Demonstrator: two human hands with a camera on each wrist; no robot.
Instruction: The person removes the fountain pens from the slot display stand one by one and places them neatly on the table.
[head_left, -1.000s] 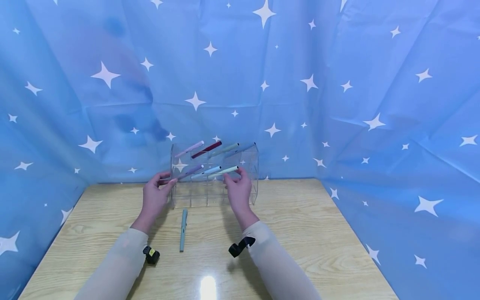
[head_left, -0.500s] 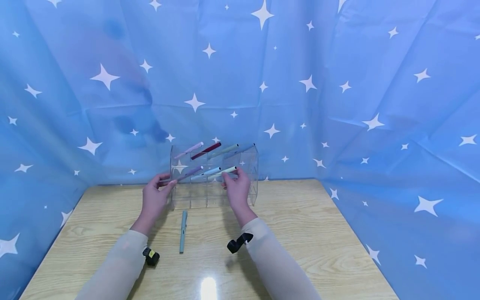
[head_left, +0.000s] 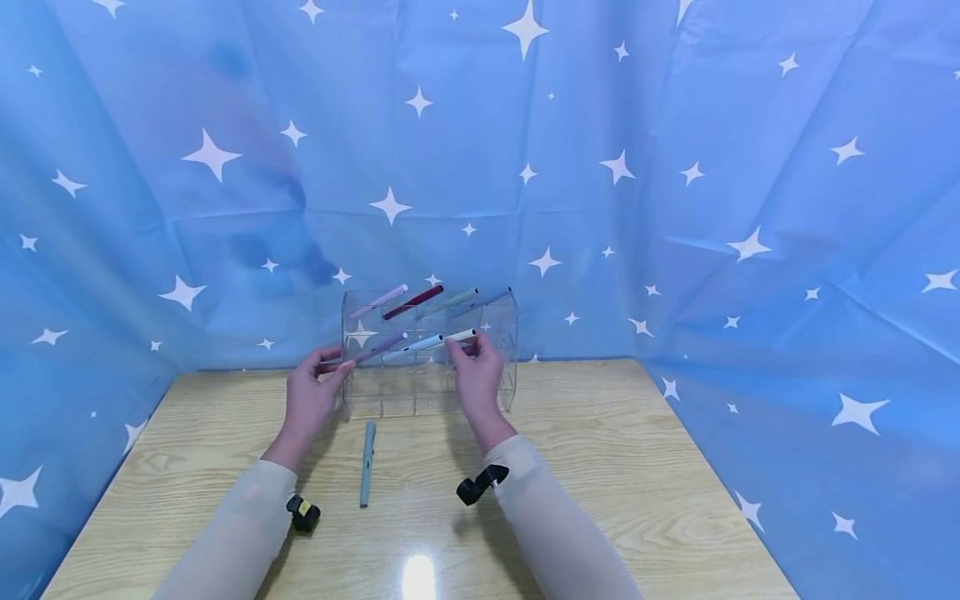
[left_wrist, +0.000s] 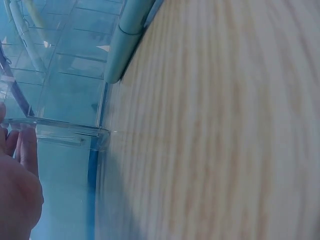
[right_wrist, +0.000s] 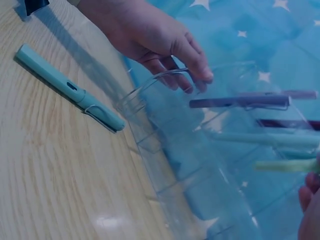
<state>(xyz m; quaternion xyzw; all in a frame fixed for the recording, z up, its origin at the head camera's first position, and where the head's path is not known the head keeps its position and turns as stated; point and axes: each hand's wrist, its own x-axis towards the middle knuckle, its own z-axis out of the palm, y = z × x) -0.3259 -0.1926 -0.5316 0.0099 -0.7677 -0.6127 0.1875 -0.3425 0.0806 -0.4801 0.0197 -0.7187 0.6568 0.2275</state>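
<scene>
A clear pen rack stands at the back of the table, pens slanting on its tiers. My left hand grips the rack's left side panel, thumb in front, fingers behind. My right hand pinches a pale green pen at the right of the lower row. Beside it lie a light blue pen and a purple pen. In the left wrist view, the left hand is at the panel edge. A capped teal pen lies on the table before the rack.
The upper row holds a lilac pen, a dark red pen, a green pen and a blue pen. A blue star-patterned curtain hangs behind the wooden table.
My right hand's grip has shifted slightly at the pale green pen, and less of that pen shows to the left of the thumb. The left hand keeps holding the rack.
</scene>
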